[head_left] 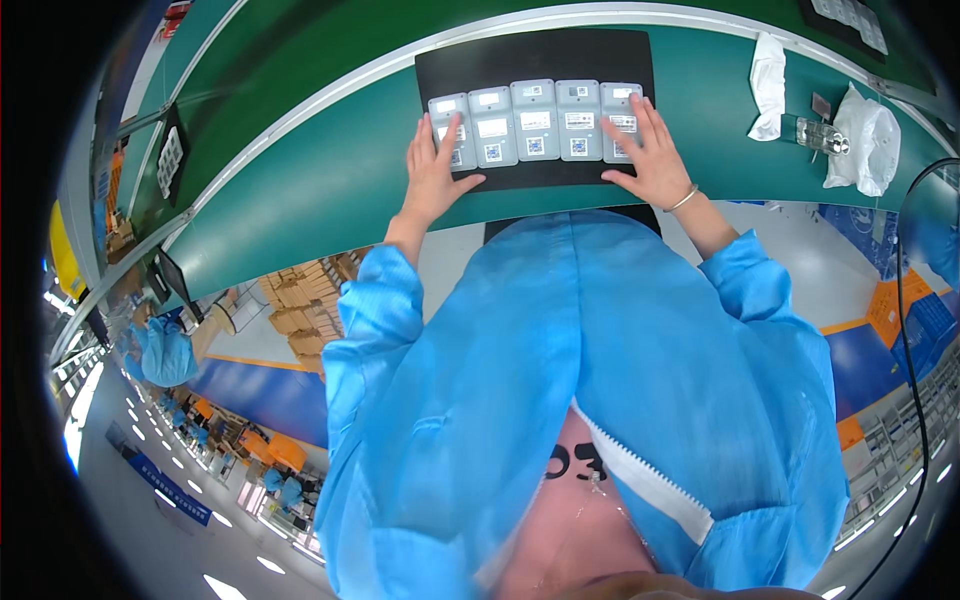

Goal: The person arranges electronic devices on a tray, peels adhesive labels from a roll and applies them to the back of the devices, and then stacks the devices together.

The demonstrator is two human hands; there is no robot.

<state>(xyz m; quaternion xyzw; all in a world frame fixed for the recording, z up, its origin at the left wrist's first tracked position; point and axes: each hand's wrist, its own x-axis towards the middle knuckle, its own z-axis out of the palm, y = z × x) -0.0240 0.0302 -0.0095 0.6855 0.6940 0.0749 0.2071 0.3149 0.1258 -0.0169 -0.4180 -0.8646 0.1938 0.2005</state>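
Observation:
Several grey rectangular devices (535, 120) lie side by side in a row on a black mat (530, 55). White labels and small square printed codes show on their upward faces. At the row's left end, my left hand (432, 178) lies with spread fingers over the edge of the leftmost device (447, 104). My right hand (655, 170) rests likewise on the rightmost device (615, 148), fingers apart and thumb pointing inward below it. Neither hand is closed around anything.
The mat lies on a green workbench (310, 190) with a pale rail (350, 62) along its far side. To the right are a white cloth (767, 85), a clear glass bottle (820, 136) and a white plastic bag (866, 140). A black cable (905, 330) hangs at the far right.

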